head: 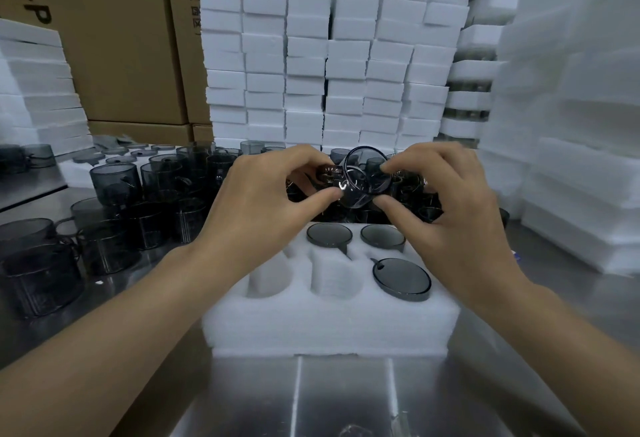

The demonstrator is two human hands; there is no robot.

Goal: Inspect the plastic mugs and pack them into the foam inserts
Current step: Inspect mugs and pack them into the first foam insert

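- The grip of the left hand and of the right hand pinches one smoky mug, tilted, above the far edge of the foam insert.
- Fingers hide its handle.
- Three dark round pieces fill pockets of the insert; whether they are mugs or lids is unclear.
- Loose mugs crowd the table, some hidden behind the hands.

Fingers of the left hand and right hand cover the sides of the mug, perhaps its handle too. Lettering on the carton runs off the top edge.
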